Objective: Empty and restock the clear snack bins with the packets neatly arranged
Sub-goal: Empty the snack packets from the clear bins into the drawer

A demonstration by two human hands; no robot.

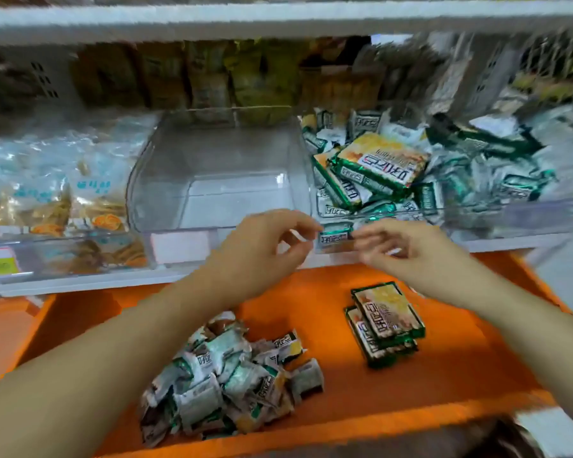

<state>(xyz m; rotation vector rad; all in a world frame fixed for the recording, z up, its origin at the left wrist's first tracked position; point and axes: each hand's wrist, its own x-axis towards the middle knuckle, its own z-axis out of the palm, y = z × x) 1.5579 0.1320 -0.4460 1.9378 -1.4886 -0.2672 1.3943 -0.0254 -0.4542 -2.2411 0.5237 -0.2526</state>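
Clear, hard plastic forms the empty middle bin, a smooth, round-cornered trough at the middle of the white shelf's front edge. Touching its right wall, the right clear bin is heaped with crinkly green-and-white foil packets lying every way, with 1 broad flat yellow-and-green pack on top. Toward the shelf's left end, the left bin holds pale blue bags of round orange biscuits.

Just before the right bin's front-left corner, a small packet sits between the hands, a glossy rectangle with its long axis running along the shelf's front edge and its printed face toward the camera. The left hand has its fingers curled, forefinger and thumb pinching the packet's left end. The right hand is motion-blurred, its loosely bent fingers reaching the packet's right end; I cannot tell whether they grip it.

Below, on the orange tray, a rumpled heap of small packets lies near the front edge, left of centre. Well apart from it, right of centre, a stack of 2 flat packs lies with long axes running front to back, slightly skewed.
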